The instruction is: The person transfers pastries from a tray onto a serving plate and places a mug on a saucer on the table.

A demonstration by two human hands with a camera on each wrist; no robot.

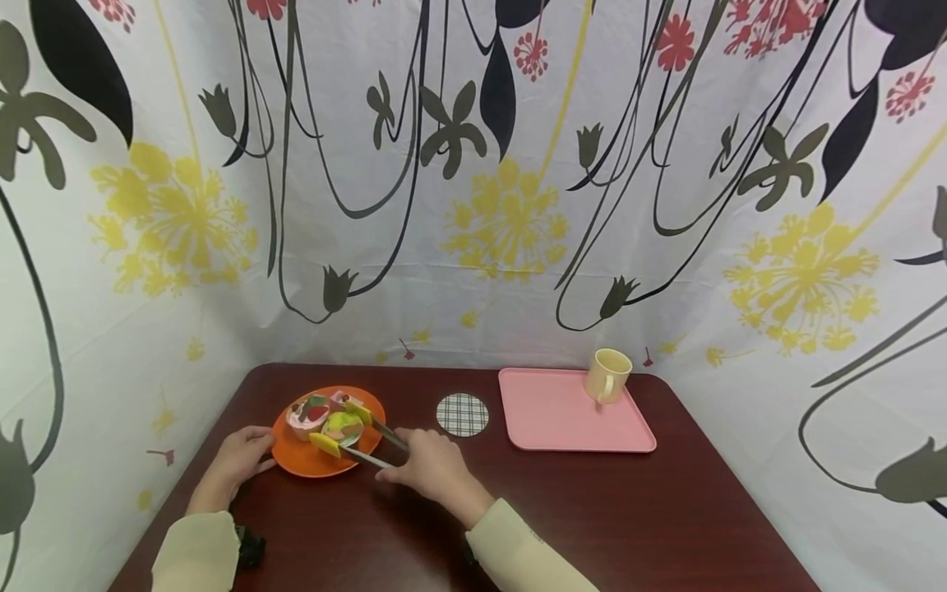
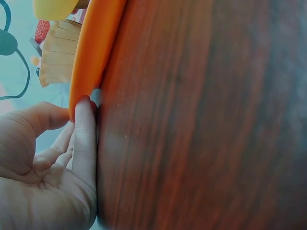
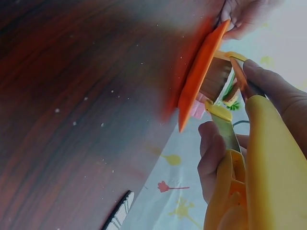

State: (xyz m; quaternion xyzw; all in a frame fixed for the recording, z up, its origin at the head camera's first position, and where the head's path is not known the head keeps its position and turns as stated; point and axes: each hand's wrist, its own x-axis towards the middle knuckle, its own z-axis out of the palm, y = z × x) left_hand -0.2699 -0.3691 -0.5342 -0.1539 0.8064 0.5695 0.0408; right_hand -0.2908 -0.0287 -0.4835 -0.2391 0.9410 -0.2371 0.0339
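Observation:
My left hand pinches the near-left rim of an orange plate; the left wrist view shows its thumb against the edge and fingers beneath. My right hand grips a pair of tongs with metal arms, yellow tips and yellow handles. The tong tips stand on either side of a small cake with a green-yellow top; in the right wrist view they appear to touch its brown side. Beside it on the plate are a strawberry-topped cake and a partly hidden pink piece.
A round checked coaster lies right of the plate on the dark wooden table. Farther right is a pink tray, with a pale yellow mug upright at its back right. A patterned curtain surrounds the table.

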